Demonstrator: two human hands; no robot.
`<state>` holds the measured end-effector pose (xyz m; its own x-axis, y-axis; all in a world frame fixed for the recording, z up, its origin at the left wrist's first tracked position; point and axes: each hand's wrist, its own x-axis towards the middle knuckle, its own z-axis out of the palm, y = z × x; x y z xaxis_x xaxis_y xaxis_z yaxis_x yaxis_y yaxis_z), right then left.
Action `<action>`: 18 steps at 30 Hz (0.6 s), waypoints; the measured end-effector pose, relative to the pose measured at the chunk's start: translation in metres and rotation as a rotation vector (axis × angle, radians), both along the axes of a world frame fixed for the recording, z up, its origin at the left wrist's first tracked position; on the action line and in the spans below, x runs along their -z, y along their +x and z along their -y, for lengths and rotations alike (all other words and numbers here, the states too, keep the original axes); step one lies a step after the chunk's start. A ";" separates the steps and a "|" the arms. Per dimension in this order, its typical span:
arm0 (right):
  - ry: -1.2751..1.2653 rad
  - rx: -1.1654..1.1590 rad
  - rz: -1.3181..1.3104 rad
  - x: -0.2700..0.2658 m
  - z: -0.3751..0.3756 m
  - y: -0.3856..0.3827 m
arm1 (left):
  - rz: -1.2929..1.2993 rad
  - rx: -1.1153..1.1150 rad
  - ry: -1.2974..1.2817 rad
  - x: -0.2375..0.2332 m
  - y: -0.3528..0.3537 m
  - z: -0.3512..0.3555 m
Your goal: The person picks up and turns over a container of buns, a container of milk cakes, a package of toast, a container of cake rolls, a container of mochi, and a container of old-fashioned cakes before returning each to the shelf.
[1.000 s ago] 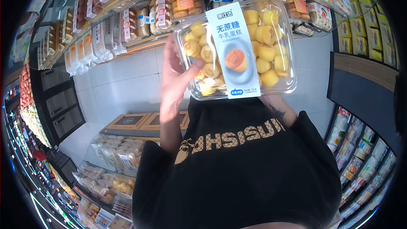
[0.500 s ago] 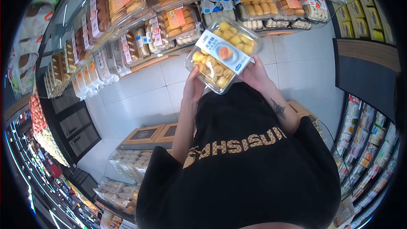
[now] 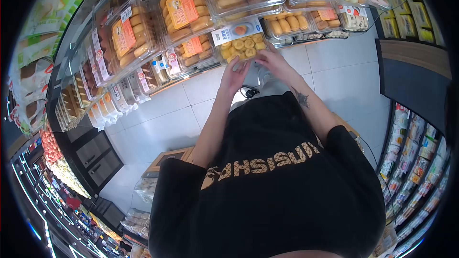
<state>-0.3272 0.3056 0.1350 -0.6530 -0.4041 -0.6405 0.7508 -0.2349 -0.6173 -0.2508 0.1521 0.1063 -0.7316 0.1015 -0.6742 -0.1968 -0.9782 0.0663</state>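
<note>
Head view: both hands are up at a shelf [image 3: 296,43] of clear packs. The left hand [image 3: 234,72] and the right hand [image 3: 273,63] are apart, one at each near corner of a box [image 3: 241,43] of small yellow cakes with a white and blue label. The fingers of both press on its near edge, so each hand has hold of it. The box sits level with the shelf's front row, between a pack with an orange label [image 3: 193,50] on its left and another cake pack [image 3: 289,23] on its right. A bigger pack [image 3: 184,9] lies above it. Below the arms are the white floor tiles [image 3: 158,110] and the person's black shirt [image 3: 267,196].
</note>
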 end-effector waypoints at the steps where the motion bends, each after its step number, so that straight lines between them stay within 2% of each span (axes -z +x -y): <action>1: 0.000 -0.005 0.005 0.011 0.000 -0.005 | 0.011 -0.009 -0.049 0.008 -0.008 0.001; 3: -0.068 0.113 0.111 0.037 0.003 -0.016 | 0.066 -0.032 -0.041 0.025 -0.026 0.004; 5: -0.101 0.126 0.164 0.071 0.002 -0.022 | 0.112 -0.057 -0.029 0.041 -0.036 0.007; 7: -0.135 0.136 0.214 0.073 0.006 -0.030 | 0.058 -0.060 -0.150 0.049 -0.043 0.011; 9: -0.129 0.268 0.218 0.072 0.012 -0.031 | 0.007 -0.016 -0.190 0.047 -0.043 0.011; 11: -0.092 0.174 0.213 0.065 0.009 -0.029 | -0.044 0.026 -0.234 0.037 -0.036 0.011; 13: -0.049 0.066 0.202 0.078 -0.003 -0.019 | 0.081 0.196 -0.358 0.031 -0.021 0.010; 15: 0.370 -0.351 -0.148 0.131 -0.026 0.003 | 0.084 0.230 -0.436 0.040 0.006 0.011; 17: 0.972 -0.816 -0.520 0.133 -0.061 0.026 | 0.095 0.263 -0.511 0.056 0.044 0.011; 18: 1.026 -0.834 -0.503 0.133 -0.077 0.037 | 0.147 0.318 -0.570 0.063 0.066 0.012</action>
